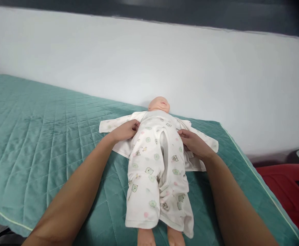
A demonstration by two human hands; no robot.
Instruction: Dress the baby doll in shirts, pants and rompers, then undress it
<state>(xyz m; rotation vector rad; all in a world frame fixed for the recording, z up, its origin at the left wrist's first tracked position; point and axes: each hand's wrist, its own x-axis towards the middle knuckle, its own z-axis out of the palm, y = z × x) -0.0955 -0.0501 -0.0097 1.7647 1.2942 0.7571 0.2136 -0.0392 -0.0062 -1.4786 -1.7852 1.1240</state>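
A baby doll lies on its back, its head at the far end and its bare feet towards me. White baby trousers with a green animal print cover its legs and reach high over its belly; an open slit shows at the crotch. Beneath the doll a matching white shirt is spread, sleeves out to both sides. At the left side of the trousers my left hand is closed, fingers curled against the cloth. My right hand pinches the trousers at the other side. Both thumbs are partly hidden.
The doll rests on a green quilted cover that spreads far to the left. A white wall stands right behind the doll's head. Past the cover's right edge, lower down, is a red item.
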